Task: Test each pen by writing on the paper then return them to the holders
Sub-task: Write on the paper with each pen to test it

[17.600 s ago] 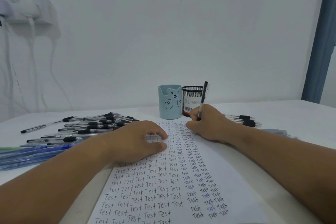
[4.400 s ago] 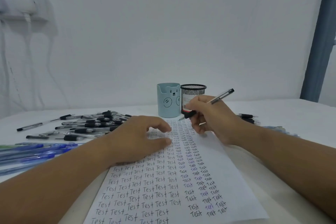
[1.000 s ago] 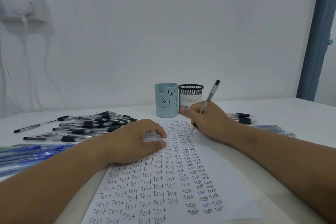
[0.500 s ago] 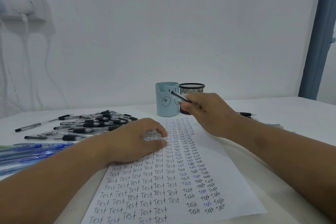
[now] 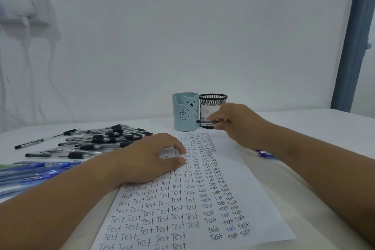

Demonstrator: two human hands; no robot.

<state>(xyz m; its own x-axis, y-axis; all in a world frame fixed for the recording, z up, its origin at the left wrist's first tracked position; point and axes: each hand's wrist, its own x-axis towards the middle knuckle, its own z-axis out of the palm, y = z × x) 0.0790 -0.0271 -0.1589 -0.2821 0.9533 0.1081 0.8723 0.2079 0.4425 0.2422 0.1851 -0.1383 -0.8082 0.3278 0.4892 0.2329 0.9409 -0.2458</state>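
R hand (image 5: 237, 123) pinches pen (image 5: 207, 121) w/ fingertips; light, stiff, slick barrel, best gripped mid-barrel. L hand (image 5: 150, 160) flat on paper (image 5: 203, 199).

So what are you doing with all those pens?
A person is testing pens. The right hand holds a black pen sideways in front of the blue bear holder and the black mesh holder. The left hand rests on the paper, which is covered with rows of the word "Test". A pile of black pens lies on the table to the left.
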